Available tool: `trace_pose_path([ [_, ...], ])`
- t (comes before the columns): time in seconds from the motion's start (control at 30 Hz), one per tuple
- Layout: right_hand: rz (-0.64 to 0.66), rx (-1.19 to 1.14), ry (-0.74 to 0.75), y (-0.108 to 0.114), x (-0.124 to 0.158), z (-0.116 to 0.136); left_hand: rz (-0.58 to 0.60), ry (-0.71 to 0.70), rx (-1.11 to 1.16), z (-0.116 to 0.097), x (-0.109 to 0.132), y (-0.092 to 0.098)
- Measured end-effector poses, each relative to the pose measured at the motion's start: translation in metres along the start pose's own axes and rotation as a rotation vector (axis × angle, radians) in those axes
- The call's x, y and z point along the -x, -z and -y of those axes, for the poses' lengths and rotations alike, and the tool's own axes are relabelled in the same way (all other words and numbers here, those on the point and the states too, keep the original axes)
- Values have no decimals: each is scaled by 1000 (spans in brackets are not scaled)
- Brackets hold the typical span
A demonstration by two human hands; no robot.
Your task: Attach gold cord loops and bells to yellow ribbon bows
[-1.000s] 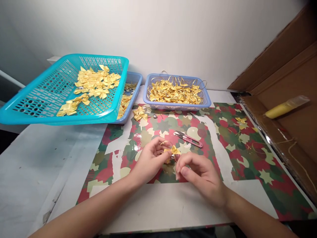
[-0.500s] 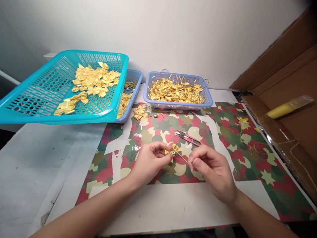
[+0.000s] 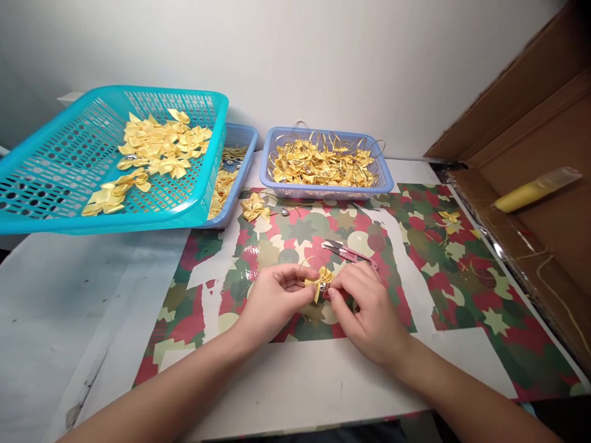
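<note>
Between thumb and fingers, my left hand [image 3: 279, 301] pinches a yellow ribbon bow [image 3: 324, 277] with a loop of gold cord above it. A small silver bell [image 3: 323, 287] sits at the middle of the bow. My right hand [image 3: 367, 307] is closed at the bow's right side, its thumb and fingertip pinching the gold cord close to the bell. Just behind the right hand lie thread snips [image 3: 348, 251] with pink handles, partly covered by its fingers.
A turquoise basket [image 3: 194, 212] of yellow bows rests tilted over a blue basket [image 3: 249, 151] at left. Another blue basket [image 3: 325, 192] holds corded bows at the back. A loose bow [image 3: 255, 208] and a bell [image 3: 284, 211] lie before it. Cardboard [image 3: 512, 111] stands at right.
My right hand has moved left, from the far end of the stretched cord to right beside the bow and bell. The left hand keeps its pinch. The view has shifted slightly.
</note>
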State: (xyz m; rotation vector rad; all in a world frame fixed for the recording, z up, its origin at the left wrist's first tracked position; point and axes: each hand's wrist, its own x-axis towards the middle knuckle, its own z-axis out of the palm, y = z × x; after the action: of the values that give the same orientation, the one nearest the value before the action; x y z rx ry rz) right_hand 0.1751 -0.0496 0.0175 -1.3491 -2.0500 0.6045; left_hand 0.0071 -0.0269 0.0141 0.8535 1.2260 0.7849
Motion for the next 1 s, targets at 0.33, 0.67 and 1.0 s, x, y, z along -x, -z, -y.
trace_pose_path([
  [0.33, -3, 64, -4, -5, 2, 0, 4, -35, -33, 1, 0, -1],
  [0.67, 14, 98, -23, -6, 0, 2, 3, -97, -84, 1, 5, -2],
  [1.0, -5, 89, -59, -9, 0, 3, -32, -121, -96, 2, 6, -6],
])
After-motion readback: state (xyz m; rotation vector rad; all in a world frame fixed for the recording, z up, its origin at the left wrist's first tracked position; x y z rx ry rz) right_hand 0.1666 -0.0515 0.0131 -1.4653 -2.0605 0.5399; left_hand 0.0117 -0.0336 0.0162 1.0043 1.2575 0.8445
